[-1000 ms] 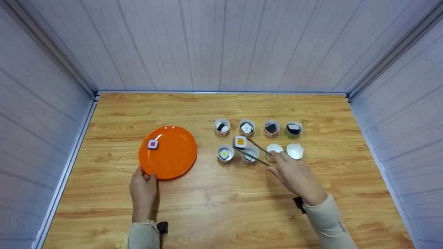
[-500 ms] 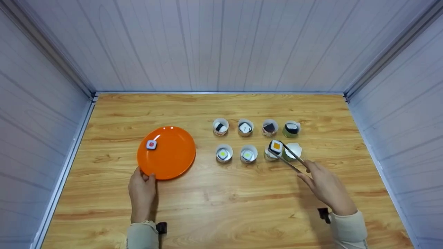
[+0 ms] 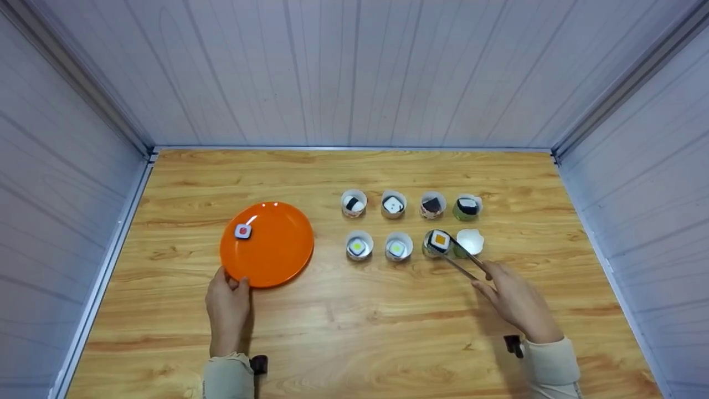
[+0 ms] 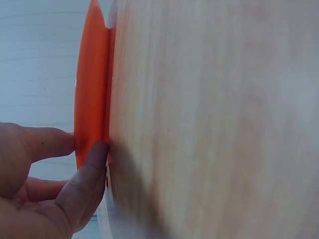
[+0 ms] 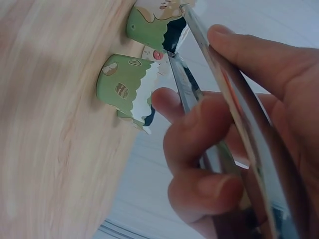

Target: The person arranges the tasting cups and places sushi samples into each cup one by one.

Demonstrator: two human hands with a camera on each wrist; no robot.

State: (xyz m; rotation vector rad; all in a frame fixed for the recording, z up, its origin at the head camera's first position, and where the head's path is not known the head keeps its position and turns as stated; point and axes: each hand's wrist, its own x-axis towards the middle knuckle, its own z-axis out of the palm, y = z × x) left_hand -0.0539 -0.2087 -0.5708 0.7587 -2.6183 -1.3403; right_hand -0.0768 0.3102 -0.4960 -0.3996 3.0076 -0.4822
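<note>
At the plate's near left edge my left hand (image 3: 228,310) pinches the rim of an orange plate (image 3: 277,255), thumb on one side and fingers on the other in the left wrist view. A small sushi piece (image 3: 242,231) with a red centre lies on the plate. My right hand (image 3: 515,299) holds metal tongs (image 5: 214,59). Between their tips is a dark-sided, white-topped sushi piece (image 3: 440,240) with an orange centre. It sits at the mouth of a green patterned paper cup (image 5: 144,32), the third from the left in the front row.
Two front cups on the left hold sushi pieces (image 3: 356,246) with yellow-green centres. An empty-looking white-lined cup (image 3: 469,243) stands at the front right. Behind runs a row of several cups (image 3: 393,213) with black-and-white pieces. Pale panels (image 3: 354,77) enclose the wooden table (image 3: 354,321).
My right hand has carried the orange-centred sushi piece rightward with the tongs, then lowered it slightly into the third front cup's mouth. My left hand stays on the plate.
</note>
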